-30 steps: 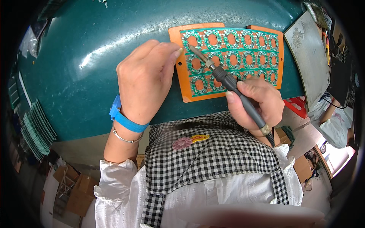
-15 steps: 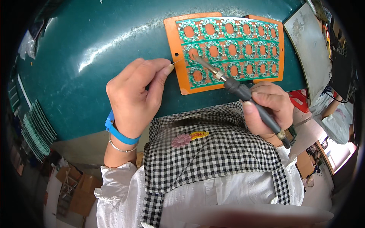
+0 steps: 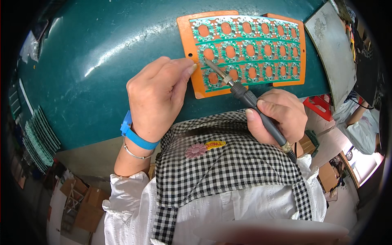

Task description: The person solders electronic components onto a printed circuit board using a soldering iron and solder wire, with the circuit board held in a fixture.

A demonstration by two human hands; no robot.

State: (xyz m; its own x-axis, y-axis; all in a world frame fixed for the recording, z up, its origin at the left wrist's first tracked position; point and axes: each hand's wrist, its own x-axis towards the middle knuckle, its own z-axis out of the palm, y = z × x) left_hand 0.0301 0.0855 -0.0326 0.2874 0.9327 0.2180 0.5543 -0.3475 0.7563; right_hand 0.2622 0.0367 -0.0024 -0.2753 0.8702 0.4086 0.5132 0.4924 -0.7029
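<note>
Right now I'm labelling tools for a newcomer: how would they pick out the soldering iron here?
Start at the dark green table and find the orange panel of green circuit boards near its front edge. The soldering iron slants from the panel's lower left corner into the right hand: it is the only long black rod with a metal tip.

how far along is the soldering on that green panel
Done: cannot tell, the joints are too small to see. In hand: right hand holds the soldering iron, tip on the green panel's lower-left corner; left hand pinches at that spot. Left: cannot judge.
</note>
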